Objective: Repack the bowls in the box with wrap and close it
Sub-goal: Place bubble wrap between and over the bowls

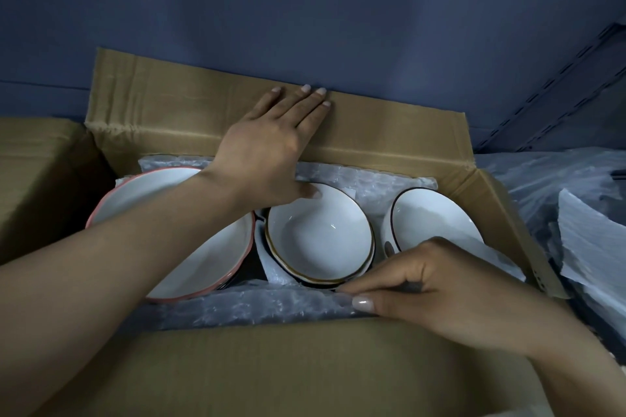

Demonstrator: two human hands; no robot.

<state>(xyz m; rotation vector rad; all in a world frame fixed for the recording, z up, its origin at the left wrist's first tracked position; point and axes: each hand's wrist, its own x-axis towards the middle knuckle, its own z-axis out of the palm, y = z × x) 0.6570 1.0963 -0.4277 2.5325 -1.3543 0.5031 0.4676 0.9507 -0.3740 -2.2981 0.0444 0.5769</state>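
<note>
The left hand [271,142] lies flat with straight fingers spread against the far flap [189,105] of the cardboard box [305,366], apparently holding it back so the opening stays clear, while its thumb reaches down beside the middle bowl. The right hand [437,294] pinches the near edge of the bubble wrap [244,310] between thumb and curled fingers, probably to tuck or draw it over the contents. Three glazed white bowls sit inside the box, well cushioned: a wide pink-rimmed bowl [216,257] at left, a brown-rimmed bowl [321,234] in the middle that looks stacked on others, and a dark-rimmed bowl [437,217] at right. Crinkled, translucent wrap lines the far wall and pads between them, sensible for hard, smooth, chip-prone ceramic. Loose plastic sheeting [555,179] and white foam sheets [596,247] lie beside the box at right. The flaps are still open.
</note>
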